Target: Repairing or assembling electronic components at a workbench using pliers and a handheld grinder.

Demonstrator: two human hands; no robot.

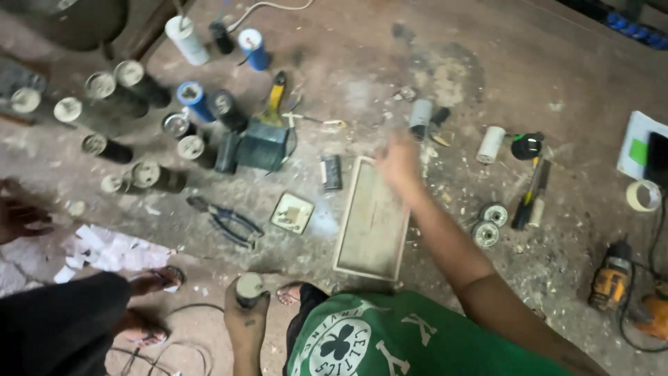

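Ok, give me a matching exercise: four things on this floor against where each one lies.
Things:
1. pliers
2. paintbrush
3. tape roll
4. drill

Places:
A. far right, beside the white box
B. lower right, cable attached
C. left of the white switch plate
D. among the capacitors, yellow handle pointing away

Pairs: 1-C, 2-D, 3-A, 4-B

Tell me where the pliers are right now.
In the head view, the pliers lie on the dusty floor left of centre, between the small square plate and the torn paper scraps, just below the paintbrush.
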